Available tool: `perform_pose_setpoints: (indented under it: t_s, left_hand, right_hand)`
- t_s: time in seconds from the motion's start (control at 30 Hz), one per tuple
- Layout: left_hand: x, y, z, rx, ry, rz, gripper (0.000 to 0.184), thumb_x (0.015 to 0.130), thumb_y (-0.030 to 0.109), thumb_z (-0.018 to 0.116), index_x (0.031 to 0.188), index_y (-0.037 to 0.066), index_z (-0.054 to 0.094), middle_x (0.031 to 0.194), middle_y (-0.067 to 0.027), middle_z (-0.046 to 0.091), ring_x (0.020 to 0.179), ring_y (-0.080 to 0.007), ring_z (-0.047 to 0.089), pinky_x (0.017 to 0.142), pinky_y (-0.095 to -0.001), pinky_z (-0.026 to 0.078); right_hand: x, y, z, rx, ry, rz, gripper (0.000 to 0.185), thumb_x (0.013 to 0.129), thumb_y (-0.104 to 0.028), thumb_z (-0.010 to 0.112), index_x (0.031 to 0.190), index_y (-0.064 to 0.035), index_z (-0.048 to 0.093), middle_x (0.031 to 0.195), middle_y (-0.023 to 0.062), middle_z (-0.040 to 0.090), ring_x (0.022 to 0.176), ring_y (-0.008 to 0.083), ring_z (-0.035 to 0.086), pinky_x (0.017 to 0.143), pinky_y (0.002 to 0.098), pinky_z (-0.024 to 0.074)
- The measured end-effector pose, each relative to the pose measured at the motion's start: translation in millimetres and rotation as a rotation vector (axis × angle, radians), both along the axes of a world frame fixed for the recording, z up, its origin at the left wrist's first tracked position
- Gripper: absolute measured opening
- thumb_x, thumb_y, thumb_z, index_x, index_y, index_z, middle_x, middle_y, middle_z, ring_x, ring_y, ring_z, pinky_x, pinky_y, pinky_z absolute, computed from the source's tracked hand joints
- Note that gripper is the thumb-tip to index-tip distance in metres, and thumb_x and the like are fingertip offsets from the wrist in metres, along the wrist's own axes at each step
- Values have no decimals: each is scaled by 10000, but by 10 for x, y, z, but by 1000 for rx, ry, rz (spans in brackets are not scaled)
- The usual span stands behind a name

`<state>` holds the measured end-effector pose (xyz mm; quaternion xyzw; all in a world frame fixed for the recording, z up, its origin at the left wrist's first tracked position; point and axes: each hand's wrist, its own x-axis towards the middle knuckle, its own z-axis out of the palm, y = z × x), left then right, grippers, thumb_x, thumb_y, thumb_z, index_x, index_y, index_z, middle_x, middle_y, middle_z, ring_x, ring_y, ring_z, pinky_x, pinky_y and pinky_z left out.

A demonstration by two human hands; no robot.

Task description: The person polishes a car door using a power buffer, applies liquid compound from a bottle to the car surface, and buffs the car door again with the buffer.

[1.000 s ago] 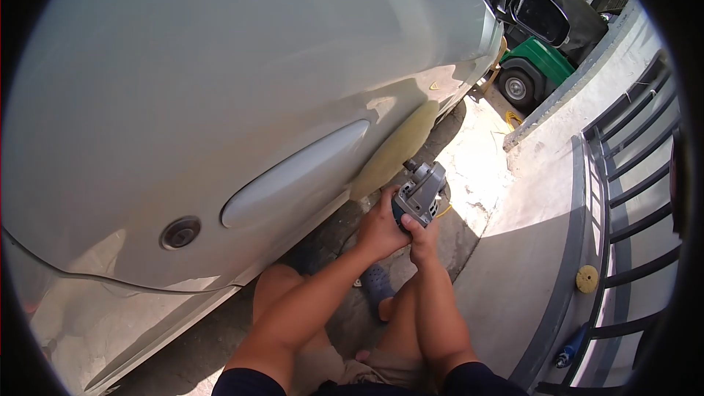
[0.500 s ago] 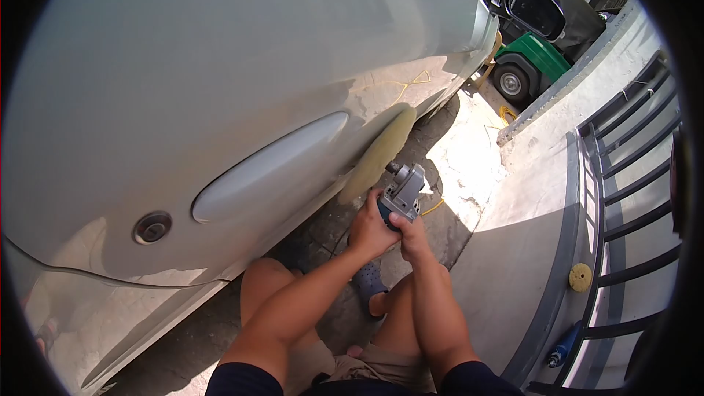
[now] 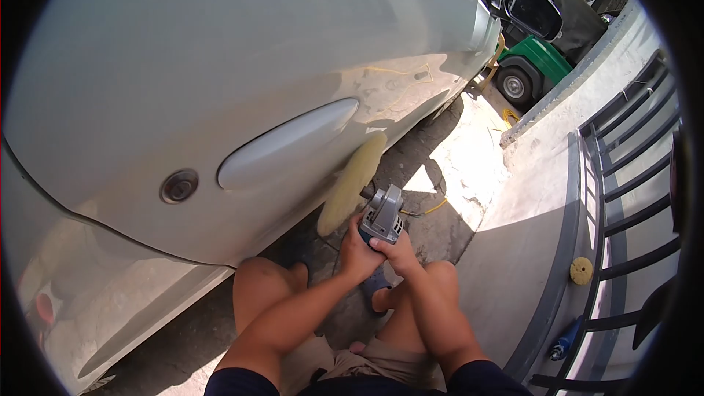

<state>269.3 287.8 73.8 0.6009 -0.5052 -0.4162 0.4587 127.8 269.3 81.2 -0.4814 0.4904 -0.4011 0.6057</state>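
Observation:
Both my hands grip a power polisher point(image 3: 384, 211) with a grey metal head and a dark body. My left hand point(image 3: 358, 258) wraps round the body from the left, and my right hand point(image 3: 397, 252) closes on it from the right. A large fuzzy yellow polishing pad point(image 3: 353, 185) sits on its spindle, tilted edge-on beside the lower part of the silver car door point(image 3: 293, 103). Whether the pad's face touches the paint is hidden. Above the pad are the door handle point(image 3: 290, 143) and the round lock point(image 3: 180, 186). A yellow cord point(image 3: 435, 207) shows behind the polisher.
On the right runs a white wall point(image 3: 528, 227) with dark metal bars point(image 3: 638, 220). A round yellow pad point(image 3: 581, 270) and a blue bottle point(image 3: 566, 339) lie by the bars. Ahead are the side mirror point(image 3: 534, 12) and a green vehicle point(image 3: 539, 55).
The polisher and its pad have moved left and closer to my body, along the door. My view has shifted slightly, so the handle and lock appear farther right and higher.

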Motion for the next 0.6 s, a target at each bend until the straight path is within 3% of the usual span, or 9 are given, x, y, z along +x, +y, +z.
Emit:
perform_pose_setpoints:
  t_s: [0.13,0.27,0.6]
  left_hand:
    - [72,212,-93,-8,4,54,943,682,292,912,1461,91,418,1295,-252,683,1184,-460,683,987,-514,553]
    - [84,241,-35,42,4,31,953,685,293,911,1468,93,404,1262,-252,700,1149,-474,697,965,-519,564]
    - [24,-3,504,-92,130,-84,978,683,321,932,1477,115,398,1306,-235,675,1197,-458,681,989,-511,554]
  right_hand:
    - [79,125,-20,-54,83,60,757,757,-309,953,1357,-2,610,1270,93,709,1172,193,664,1062,359,505]
    - [108,189,-31,-57,111,-32,797,731,-328,970,1355,10,606,1266,107,714,1171,202,671,1060,363,510]
    - [148,165,775,-201,240,-215,803,688,-340,993,1285,34,607,1193,134,737,1103,212,704,996,362,545]
